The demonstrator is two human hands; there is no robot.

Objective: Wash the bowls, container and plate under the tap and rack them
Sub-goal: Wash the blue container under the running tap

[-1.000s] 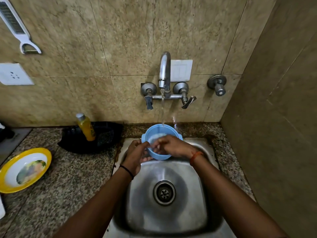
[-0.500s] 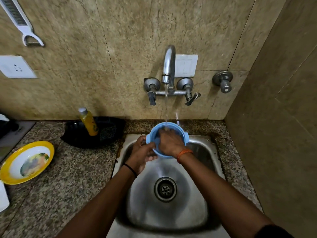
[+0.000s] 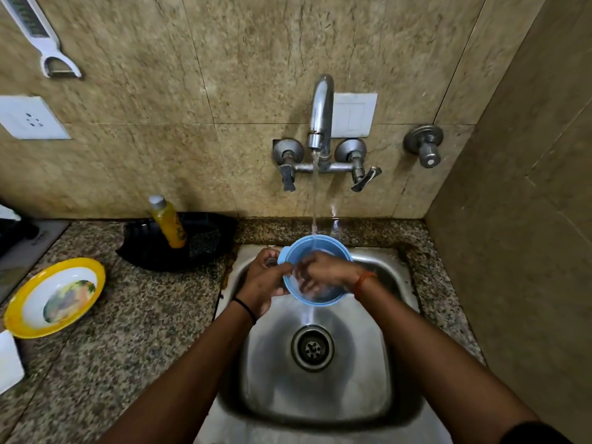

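Right fingers [image 3: 304, 280]: curled down inside the blue bowl, pressed against its inner wall; blurred, so single fingers are hard to tell apart.
Right hand [image 3: 323, 270]: reaches over the bowl's near right rim, an orange band on the wrist.
Left fingers [image 3: 272, 261]: wrapped around the bowl's left rim and outer wall, holding it.
Left hand [image 3: 266, 283]: just left of the bowl, a black band on the wrist.
Blue bowl [image 3: 323, 298]: held above the far part of the sink, tilted toward the person, its mouth open under the water.
Water stream [image 3: 315, 193]: falls straight from the spout into the far side of the bowl; water also spills from the bowl's near edge toward the drain.
Tap [image 3: 320, 113]: fixed on the wall, with a valve handle on each side.
Sink [image 3: 394, 363]: steel, with a round drain [image 3: 312, 347] in the middle, near side of the bowl.
Bench [image 3: 128, 331]: speckled stone, left of the sink.
Yellow-rimmed plate [image 3: 54, 298]: on the bench, far left, well apart from the sink, a coloured picture on its white centre.
Black tray [image 3: 205, 248]: on the bench at the wall, just left of the sink.
Yellow bottle [image 3: 168, 222]: stands upright in the black tray.
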